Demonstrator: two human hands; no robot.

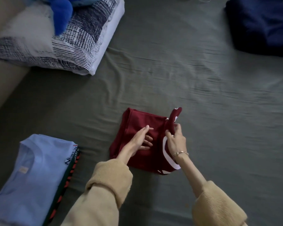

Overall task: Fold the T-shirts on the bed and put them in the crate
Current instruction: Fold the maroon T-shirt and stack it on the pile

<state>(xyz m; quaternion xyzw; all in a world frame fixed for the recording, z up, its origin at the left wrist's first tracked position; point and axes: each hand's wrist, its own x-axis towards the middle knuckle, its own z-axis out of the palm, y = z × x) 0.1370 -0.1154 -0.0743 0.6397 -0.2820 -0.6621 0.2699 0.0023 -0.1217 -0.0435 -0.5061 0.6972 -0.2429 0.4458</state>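
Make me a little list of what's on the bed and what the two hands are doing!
shirt being folded: dark red T-shirt, partly folded, in the middle of the bed
left hand: lies flat on the red shirt, fingers straight
right hand: pinches the shirt's right edge and lifts it
finished pile: light blue T-shirt folded on top of a dark one, lower left
pillow: patterned, upper left, blue plush toy on it
bed sheet: grey-green, wrinkled
crate: not in view

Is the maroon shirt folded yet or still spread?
Mostly folded: maroon shirt is a compact rectangle, right hand lifting its last edge.
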